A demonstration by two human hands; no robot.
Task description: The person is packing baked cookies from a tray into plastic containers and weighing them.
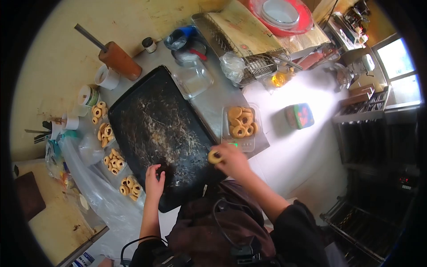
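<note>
Right hand grips one ring-shaped pastry at its fingertips, just short of the clear container beyond it; a loose pinch could drop it onto the dark baking tray, where the left hand rests with fingers curled.

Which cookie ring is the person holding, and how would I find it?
Find the big black tray in the middle of the counter. At its right edge, the right hand pinches one ring cookie. It is the only ring lifted in fingers; the others lie in the clear tub or in piles left of the tray.
</note>
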